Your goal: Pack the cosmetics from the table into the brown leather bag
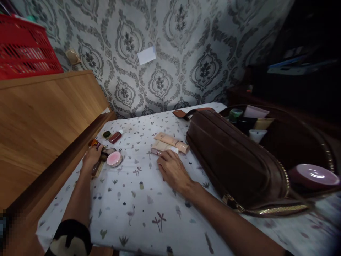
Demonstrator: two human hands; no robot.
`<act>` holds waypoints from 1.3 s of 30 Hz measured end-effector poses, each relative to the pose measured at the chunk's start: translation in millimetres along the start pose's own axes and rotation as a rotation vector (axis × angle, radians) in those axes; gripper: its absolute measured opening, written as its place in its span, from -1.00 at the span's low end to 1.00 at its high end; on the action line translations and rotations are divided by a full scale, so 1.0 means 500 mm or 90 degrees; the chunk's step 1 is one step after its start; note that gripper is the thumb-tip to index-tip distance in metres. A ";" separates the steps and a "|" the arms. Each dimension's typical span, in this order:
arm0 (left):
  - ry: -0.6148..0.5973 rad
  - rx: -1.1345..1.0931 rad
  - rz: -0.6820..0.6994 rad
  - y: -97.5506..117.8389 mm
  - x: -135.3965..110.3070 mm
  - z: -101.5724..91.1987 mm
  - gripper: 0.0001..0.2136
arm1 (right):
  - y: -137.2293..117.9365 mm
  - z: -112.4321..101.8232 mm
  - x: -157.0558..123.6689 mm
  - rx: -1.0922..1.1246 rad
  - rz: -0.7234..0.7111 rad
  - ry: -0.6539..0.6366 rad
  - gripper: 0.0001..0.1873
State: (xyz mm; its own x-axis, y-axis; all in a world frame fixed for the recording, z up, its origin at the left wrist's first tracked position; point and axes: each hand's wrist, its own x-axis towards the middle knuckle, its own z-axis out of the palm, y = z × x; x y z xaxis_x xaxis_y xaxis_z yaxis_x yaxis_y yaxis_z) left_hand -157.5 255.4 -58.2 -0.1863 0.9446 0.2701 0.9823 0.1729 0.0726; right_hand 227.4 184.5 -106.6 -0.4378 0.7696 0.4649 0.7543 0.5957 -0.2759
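My left hand (92, 158) rests at the left edge of the patterned cloth (138, 209), fingers curled round a small dark cosmetic item beside an open pink blush compact (114, 159). My right hand (172, 169) lies on the cloth with its fingers bent, fingertips touching a pale tube (163, 147). A second beige tube (172, 141) lies just beyond it. A small red bottle (115, 137) and a dark round pot (107, 134) sit farther back on the left.
A large brown zip bag (234, 160) stands open on the right, holding tubes and a green-lidded jar (236, 113); a mauve lid (314, 176) sits at its near end. A wooden board (45, 117) runs along the left, a red basket (23, 46) above it.
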 end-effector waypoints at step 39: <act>-0.060 -0.167 0.358 0.268 -0.051 0.049 -0.61 | -0.007 -0.016 0.004 0.008 0.021 -0.031 -0.80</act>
State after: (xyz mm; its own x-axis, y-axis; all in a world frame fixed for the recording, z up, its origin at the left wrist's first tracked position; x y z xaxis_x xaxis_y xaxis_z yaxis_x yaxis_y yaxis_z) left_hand -20.5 261.1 -78.8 0.3727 0.8936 0.2499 0.8888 -0.4212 0.1805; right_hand 227.6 182.2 -97.9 -0.4367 0.7989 0.4134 0.7626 0.5726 -0.3009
